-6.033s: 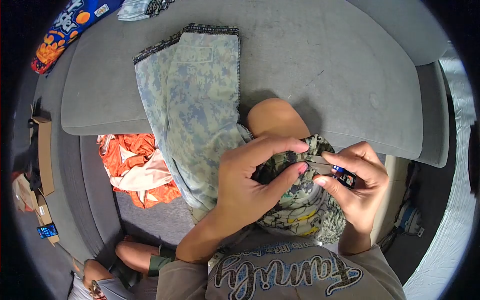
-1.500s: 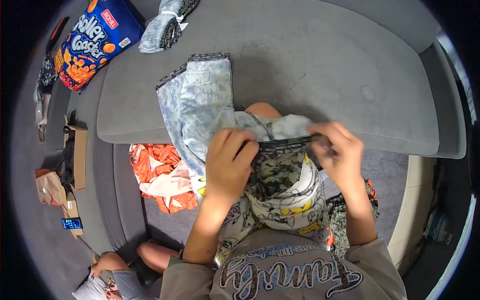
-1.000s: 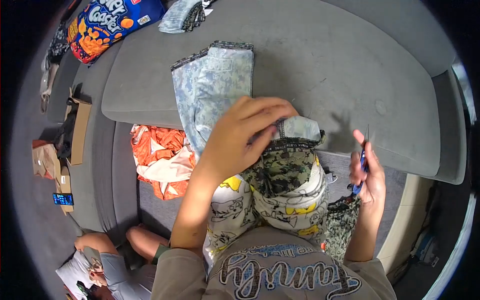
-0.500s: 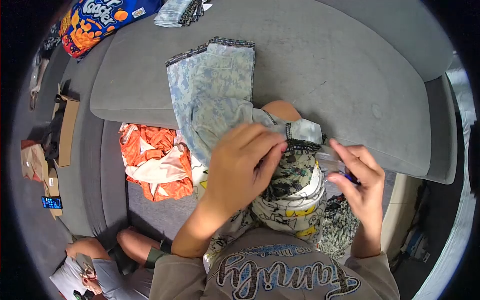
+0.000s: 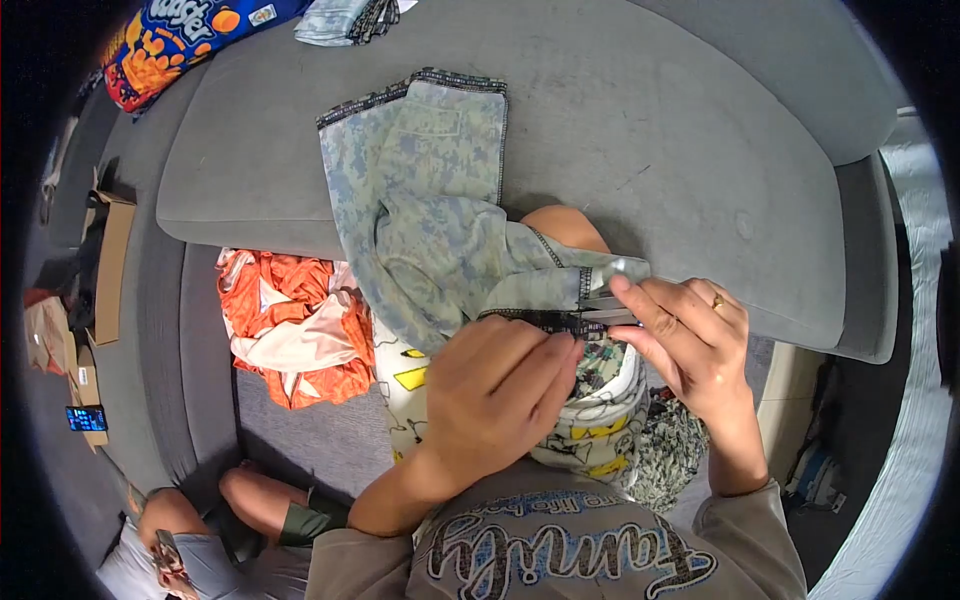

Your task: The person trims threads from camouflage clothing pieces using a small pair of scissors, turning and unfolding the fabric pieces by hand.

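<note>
Pinching the camouflage garment [image 5: 430, 225] by its dark band [image 5: 540, 318], the left hand [image 5: 500, 385] had a closed grip; the right hand [image 5: 690, 335], likewise closed, held snips [image 5: 610, 317] there; trimming appeared unfinished.

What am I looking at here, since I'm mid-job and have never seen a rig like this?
There is no machine: these are one person's two bare hands. The view comes from a camera worn on that person's head, looking forward and down, so their shirt shows at the bottom.

Ahead is a grey couch seat. A camouflage garment lies on it and drapes over the front edge toward the lap. A folded camouflage bundle lies near the top, and orange cloth is heaped below the seat.

The left hand pinches the garment's dark band. The right hand holds a small cutter, its metal blades at that band. Whether they touch the fabric is hard to tell.
</note>
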The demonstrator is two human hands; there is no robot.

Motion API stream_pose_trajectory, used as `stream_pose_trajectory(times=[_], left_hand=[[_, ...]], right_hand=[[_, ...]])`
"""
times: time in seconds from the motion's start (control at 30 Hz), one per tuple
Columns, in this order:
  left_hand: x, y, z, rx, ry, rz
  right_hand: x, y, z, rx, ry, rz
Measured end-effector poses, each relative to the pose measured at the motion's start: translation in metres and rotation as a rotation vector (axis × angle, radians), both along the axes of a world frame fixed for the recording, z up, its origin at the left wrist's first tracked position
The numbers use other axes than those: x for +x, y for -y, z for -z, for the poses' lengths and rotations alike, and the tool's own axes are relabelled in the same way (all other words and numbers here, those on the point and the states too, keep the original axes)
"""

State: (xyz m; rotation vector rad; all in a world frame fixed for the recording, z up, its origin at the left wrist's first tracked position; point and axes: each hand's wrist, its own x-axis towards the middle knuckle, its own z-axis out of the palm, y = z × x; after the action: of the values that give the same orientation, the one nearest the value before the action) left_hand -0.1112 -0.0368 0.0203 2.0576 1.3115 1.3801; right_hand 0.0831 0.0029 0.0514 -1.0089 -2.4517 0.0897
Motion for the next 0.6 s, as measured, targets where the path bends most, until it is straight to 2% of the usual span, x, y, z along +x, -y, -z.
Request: stream_pose_trajectory(times=[0.33,0.47,0.53,0.57,0.6], left_hand=[[0.005,0.001,0.008,0.012,0.066,0.055],[0.012,0.006,0.007,-0.006,0.042,0.08],[0.028,0.01,0.002,-0.005,0.008,0.162],[0.041,0.015,0.006,-0.021,0.059,0.222],[0.056,0.014,0.009,-0.019,0.055,0.225]], right_hand=[[0.003,-0.003,0.008,0.085,0.002,-0.045],[0.016,-0.004,0.005,0.034,0.0,0.01],[0.035,-0.004,0.001,-0.021,-0.194,0.234],[0.043,-0.002,-0.004,-0.019,-0.196,0.235],[0.052,0.003,-0.01,-0.048,-0.203,0.399]])
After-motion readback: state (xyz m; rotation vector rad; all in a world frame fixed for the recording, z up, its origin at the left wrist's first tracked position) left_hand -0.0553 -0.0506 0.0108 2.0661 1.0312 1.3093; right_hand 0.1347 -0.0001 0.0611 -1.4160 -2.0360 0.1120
